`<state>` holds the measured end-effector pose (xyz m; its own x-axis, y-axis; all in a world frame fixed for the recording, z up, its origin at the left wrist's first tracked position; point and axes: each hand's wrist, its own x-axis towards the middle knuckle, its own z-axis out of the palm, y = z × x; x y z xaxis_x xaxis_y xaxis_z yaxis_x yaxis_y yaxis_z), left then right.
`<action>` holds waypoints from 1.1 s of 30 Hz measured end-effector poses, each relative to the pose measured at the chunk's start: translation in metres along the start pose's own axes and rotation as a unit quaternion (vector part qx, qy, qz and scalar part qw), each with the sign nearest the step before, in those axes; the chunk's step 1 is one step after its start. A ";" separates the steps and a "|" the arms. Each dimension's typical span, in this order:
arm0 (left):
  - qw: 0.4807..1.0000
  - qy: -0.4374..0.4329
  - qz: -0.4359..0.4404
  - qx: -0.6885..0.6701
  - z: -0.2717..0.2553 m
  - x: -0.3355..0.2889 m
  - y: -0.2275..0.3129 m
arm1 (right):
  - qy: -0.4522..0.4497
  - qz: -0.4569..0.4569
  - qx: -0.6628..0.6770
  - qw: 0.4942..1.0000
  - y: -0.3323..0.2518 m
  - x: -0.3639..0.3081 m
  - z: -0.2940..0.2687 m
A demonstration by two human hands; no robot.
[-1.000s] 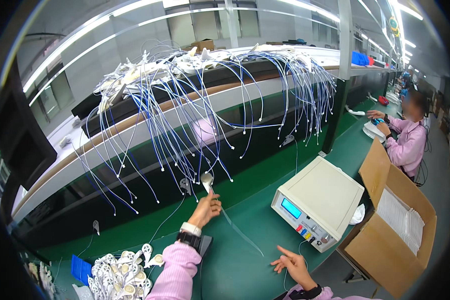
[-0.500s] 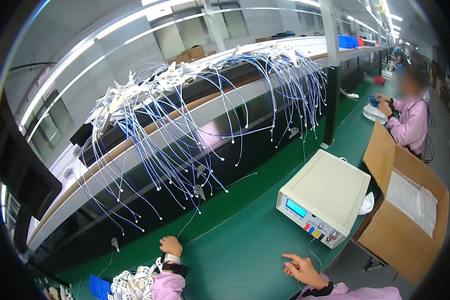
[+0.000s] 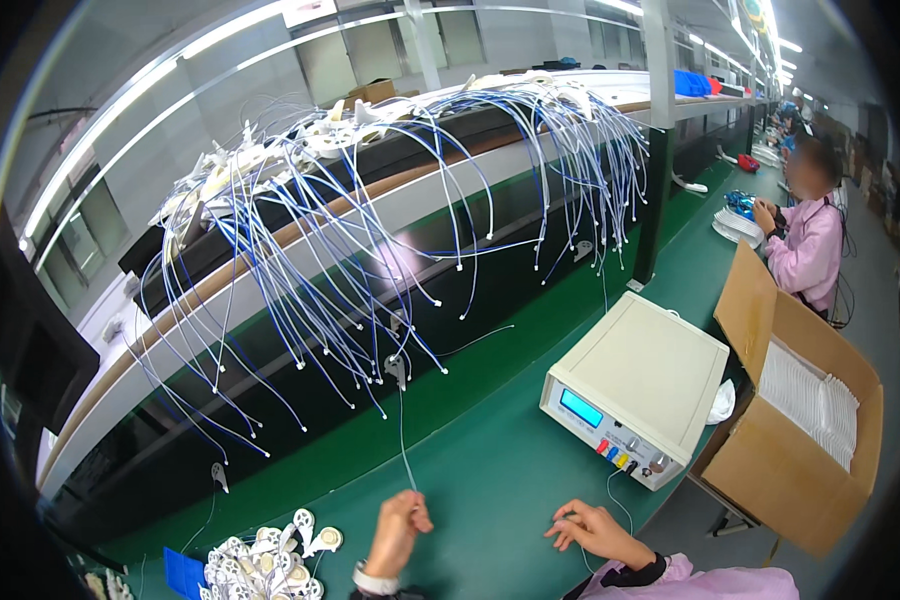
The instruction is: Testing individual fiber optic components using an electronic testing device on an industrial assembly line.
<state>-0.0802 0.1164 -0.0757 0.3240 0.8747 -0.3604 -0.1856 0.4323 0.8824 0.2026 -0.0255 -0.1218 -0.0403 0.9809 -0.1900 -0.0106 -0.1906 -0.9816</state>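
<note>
My left hand (image 3: 397, 528) is low on the green bench (image 3: 490, 470), fingers pinched on a thin white cable (image 3: 404, 440) that runs up to a small grey clip (image 3: 396, 368) hanging at the shelf's edge. My right hand (image 3: 592, 528) rests on the bench to the right, fingers loosely curled, touching a thin wire (image 3: 615, 500) that leads to the white test box (image 3: 638, 385). A pile of white round-ended cable pieces (image 3: 265, 560) lies left of my left hand.
Many blue and white cables (image 3: 370, 220) hang from a long shelf across the back. An open cardboard box (image 3: 800, 410) of white parts stands at right. A person in pink (image 3: 808, 245) works farther down the bench. A blue pad (image 3: 182, 572) lies at lower left.
My left hand has come down from the hanging clip to the bench's near edge, drawing the thin cable with it. The view has tilted up and right; my right hand stayed low.
</note>
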 end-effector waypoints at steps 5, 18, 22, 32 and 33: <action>0.994 -0.041 0.007 -0.104 0.044 -0.047 -0.031 | -0.080 -0.054 -0.095 0.991 -0.046 0.002 0.017; 0.973 0.092 0.092 -0.192 0.081 -0.086 -0.043 | -0.044 -0.163 -0.119 0.979 -0.076 0.014 0.070; 0.975 0.083 0.107 -0.175 0.085 -0.088 -0.043 | -0.039 -0.166 -0.124 0.978 -0.073 0.012 0.073; 0.981 0.114 0.153 -0.045 0.093 -0.090 -0.040 | -0.015 -0.222 -0.136 0.965 -0.075 0.011 0.073; 0.980 0.118 0.153 -0.053 0.094 -0.090 -0.040 | -0.015 -0.228 -0.140 0.963 -0.075 0.011 0.073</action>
<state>-0.0145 -0.0004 -0.0502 0.0168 0.9877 -0.1555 -0.3388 0.1520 0.9285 0.1300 -0.0030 -0.0493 -0.1248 0.9581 0.2579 0.2361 0.2811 -0.9302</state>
